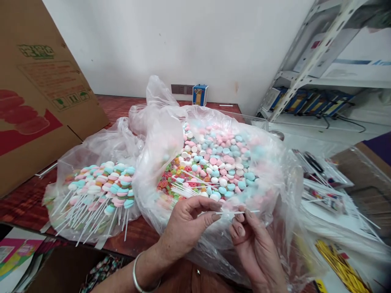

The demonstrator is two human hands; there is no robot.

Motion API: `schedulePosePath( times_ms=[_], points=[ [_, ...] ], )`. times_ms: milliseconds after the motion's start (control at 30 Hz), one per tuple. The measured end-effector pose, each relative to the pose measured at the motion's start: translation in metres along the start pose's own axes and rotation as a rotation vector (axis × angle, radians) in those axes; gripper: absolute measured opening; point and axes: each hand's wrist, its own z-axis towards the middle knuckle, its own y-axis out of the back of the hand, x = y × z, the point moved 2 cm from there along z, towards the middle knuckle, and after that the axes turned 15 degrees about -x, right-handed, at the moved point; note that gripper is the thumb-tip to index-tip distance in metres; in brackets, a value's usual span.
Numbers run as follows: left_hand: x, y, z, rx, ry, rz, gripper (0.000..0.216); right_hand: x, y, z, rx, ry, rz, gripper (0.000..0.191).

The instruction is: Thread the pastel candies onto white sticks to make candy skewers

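My left hand (186,226) and my right hand (255,248) meet at the near edge of a big clear plastic bag (159,150) full of pink, blue and white candies (226,158). Between the fingertips of both hands lies a thin white stick (236,212), held level. The left thumb and forefinger pinch its left end. My right hand's fingers close on its right part. Several loose white sticks (186,189) lie in the bag on ring-shaped coloured candies (171,179).
A second clear bag (91,150) to the left holds finished candy skewers (100,191). A large cardboard box (33,93) stands at the left on the reddish wooden table (24,203). Metal shelving (308,61) rises at the right. Packets and yellow ties (339,260) lie at the lower right.
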Motion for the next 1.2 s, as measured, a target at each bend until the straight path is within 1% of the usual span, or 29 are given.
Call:
schedulePosePath(
  times_ms=[67, 133, 167, 233, 333, 433, 533, 633, 767, 833, 900, 933, 967, 1000, 1033, 1100, 1133, 1167, 1200],
  points=[
    [0.000, 0.009, 0.004, -0.003, -0.088, 0.125, 0.012, 0.011, 0.000, 0.001, 0.005, 0.124, -0.047, 0.027],
    [-0.002, 0.019, 0.011, -0.017, -0.237, 0.327, 0.015, 0.026, 0.001, 0.002, 0.029, 0.319, -0.130, 0.029],
    [-0.003, 0.024, 0.016, -0.022, -0.323, 0.437, 0.018, 0.033, 0.002, 0.002, 0.043, 0.421, -0.208, 0.029],
    [-0.004, 0.027, 0.027, -0.022, -0.488, 0.639, 0.023, 0.044, 0.002, 0.005, 0.062, 0.611, -0.462, 0.027],
    [-0.002, 0.019, 0.047, 0.015, -0.662, 0.882, 0.025, 0.050, -0.006, 0.014, 0.063, 0.877, -0.914, 0.029],
    [0.002, 0.001, 0.069, 0.055, -0.741, 1.065, 0.025, 0.046, -0.024, 0.028, 0.091, 1.081, -1.232, 0.027],
    [0.005, -0.014, 0.088, 0.103, -0.769, 1.215, 0.020, 0.042, -0.043, 0.044, 0.101, 1.167, -1.413, 0.023],
    [0.007, -0.019, 0.099, 0.147, -0.798, 1.334, 0.014, 0.039, -0.057, 0.059, 0.125, 1.158, -1.458, 0.029],
    [0.014, -0.013, 0.101, 0.094, -0.820, 1.370, 0.015, 0.035, -0.062, 0.071, 0.185, 1.111, -1.467, 0.035],
    [0.015, -0.010, 0.098, 0.048, -0.820, 1.288, 0.016, 0.035, -0.060, 0.072, 0.210, 1.087, -1.438, 0.034],
    [0.012, -0.008, 0.092, -0.008, -0.771, 1.079, 0.016, 0.037, -0.057, 0.070, 0.225, 1.069, -1.386, 0.030],
    [0.009, -0.007, 0.089, -0.034, -0.698, 0.930, 0.015, 0.038, -0.056, 0.067, 0.227, 1.068, -1.362, 0.027],
    [0.007, -0.006, 0.086, -0.045, -0.580, 0.764, 0.013, 0.040, -0.054, 0.064, 0.237, 1.057, -1.319, 0.023],
    [0.006, -0.005, 0.083, -0.038, -0.428, 0.590, 0.011, 0.041, -0.052, 0.061, 0.259, 1.018, -1.245, 0.019],
    [0.006, -0.005, 0.080, -0.015, -0.260, 0.417, 0.013, 0.042, -0.051, 0.058, 0.291, 0.938, -1.139, 0.018],
    [0.009, -0.006, 0.073, 0.071, 0.046, 0.123, 0.022, 0.041, -0.048, 0.052, 0.366, 0.668, -0.865, 0.021],
    [0.011, -0.007, 0.069, 0.119, 0.157, 0.021, 0.026, 0.040, -0.046, 0.049, 0.398, 0.516, -0.727, 0.024],
    [0.013, -0.007, 0.066, 0.162, 0.234, -0.052, 0.028, 0.037, -0.045, 0.047, 0.422, 0.386, -0.623, 0.028],
    [0.015, -0.008, 0.063, 0.196, 0.286, -0.102, 0.030, 0.035, -0.045, 0.045, 0.440, 0.297, -0.566, 0.031]
  ],
)
